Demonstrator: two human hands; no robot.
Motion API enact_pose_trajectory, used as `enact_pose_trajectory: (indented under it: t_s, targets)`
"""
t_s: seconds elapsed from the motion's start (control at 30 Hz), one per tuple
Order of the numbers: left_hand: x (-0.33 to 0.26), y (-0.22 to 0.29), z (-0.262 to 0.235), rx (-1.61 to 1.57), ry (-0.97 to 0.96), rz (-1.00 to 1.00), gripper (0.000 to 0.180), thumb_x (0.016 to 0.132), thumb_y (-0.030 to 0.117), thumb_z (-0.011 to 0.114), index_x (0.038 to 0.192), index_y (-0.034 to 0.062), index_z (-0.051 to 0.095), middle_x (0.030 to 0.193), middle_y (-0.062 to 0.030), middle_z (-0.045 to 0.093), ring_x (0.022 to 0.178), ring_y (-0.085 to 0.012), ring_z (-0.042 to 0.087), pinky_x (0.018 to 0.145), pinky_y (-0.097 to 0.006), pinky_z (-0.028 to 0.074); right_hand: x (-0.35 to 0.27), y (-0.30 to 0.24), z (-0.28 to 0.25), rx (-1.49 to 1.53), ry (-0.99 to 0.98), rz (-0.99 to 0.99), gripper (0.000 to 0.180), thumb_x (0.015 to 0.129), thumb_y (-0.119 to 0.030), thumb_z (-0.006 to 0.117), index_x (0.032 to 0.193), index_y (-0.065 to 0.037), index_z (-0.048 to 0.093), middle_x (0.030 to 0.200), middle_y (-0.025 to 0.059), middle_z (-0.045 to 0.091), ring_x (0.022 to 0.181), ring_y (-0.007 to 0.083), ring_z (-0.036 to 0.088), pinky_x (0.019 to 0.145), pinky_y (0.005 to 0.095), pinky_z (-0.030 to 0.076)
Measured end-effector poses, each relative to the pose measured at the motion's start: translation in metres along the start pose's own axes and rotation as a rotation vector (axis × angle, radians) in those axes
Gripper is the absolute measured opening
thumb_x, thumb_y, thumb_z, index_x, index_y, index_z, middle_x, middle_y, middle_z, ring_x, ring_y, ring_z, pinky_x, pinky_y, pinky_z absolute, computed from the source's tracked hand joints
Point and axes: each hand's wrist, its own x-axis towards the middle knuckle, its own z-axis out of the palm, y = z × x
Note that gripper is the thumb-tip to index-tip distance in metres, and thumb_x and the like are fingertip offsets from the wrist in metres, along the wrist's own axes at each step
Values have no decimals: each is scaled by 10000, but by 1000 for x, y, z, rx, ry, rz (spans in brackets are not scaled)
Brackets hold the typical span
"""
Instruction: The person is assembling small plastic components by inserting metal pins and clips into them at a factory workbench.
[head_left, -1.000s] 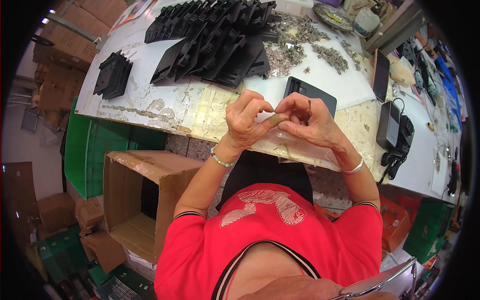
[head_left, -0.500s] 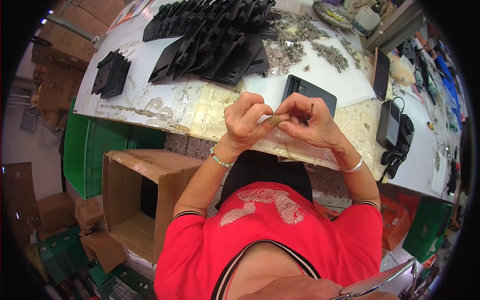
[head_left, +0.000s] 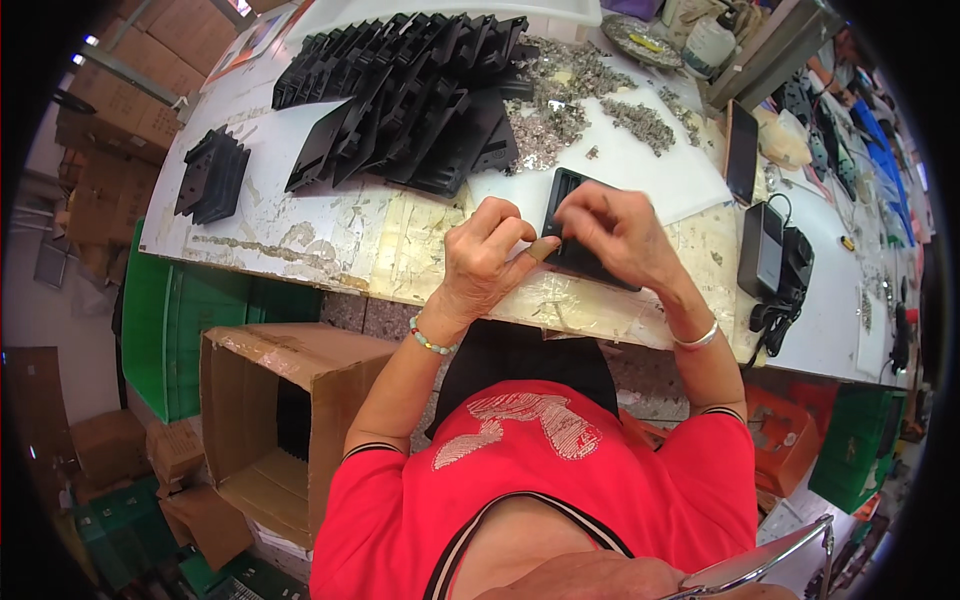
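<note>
A black plastic part (head_left: 584,264) with slots along one side lies tilted at the table's near edge, partly covered by my right hand. My left hand (head_left: 480,258) is closed, fingers curled, its thumb reaching to the part's left edge. A brownish cover wraps that thumb's tip. Over the part, my right hand (head_left: 625,238) is bent with its fingertips drawn together. Whatever either hand pinches is hidden or too small to name. Small silvery metal pieces (head_left: 640,124) are heaped on a white sheet beyond my hands.
Rows of black plastic parts (head_left: 430,130) stand at the back left, with a smaller stack (head_left: 212,178) farther left. A phone (head_left: 741,152) and a black device with a cable (head_left: 765,250) lie to the right. An open carton (head_left: 325,350) and green crate (head_left: 160,340) are below left.
My hands, together before, have moved apart. My right hand now bends over the black part, which appears turned and nearer. A thin dark stick by my right fingers no longer shows.
</note>
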Motion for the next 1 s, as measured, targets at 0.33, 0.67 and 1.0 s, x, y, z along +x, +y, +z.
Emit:
enact_pose_trajectory:
  t_s: [0.33, 0.67, 1.0]
  targets:
    - [15, 7, 0, -91, -244, -62, 326, 630, 161, 866, 872, 49, 679, 844, -79, 607, 764, -245, 616, 668, -350, 521, 7, 47, -47, -562, 173, 66, 177, 863, -152, 658, 856, 24, 637, 750, 143, 649, 610, 253, 597, 600, 351, 473]
    - [12, -4, -3, -90, -284, -38, 242, 739, 30, 753, 974, 40, 700, 944, -100, 633, 835, -256, 626, 719, -343, 516, 11, 46, -53, -598, 91, 208, 251, 842, -239, 638, 798, 7, 661, 754, 212, 651, 729, 377, 643, 682, 437, 500]
    - [21, -1, 6, -208, -294, -378, 153, 799, -7, 652, 927, 25, 728, 940, -85, 661, 749, -169, 634, 673, -278, 511, 27, 63, -42, -353, 323, 101, 184, 853, -189, 627, 916, -21, 666, 695, 200, 642, 675, 355, 635, 638, 405, 490]
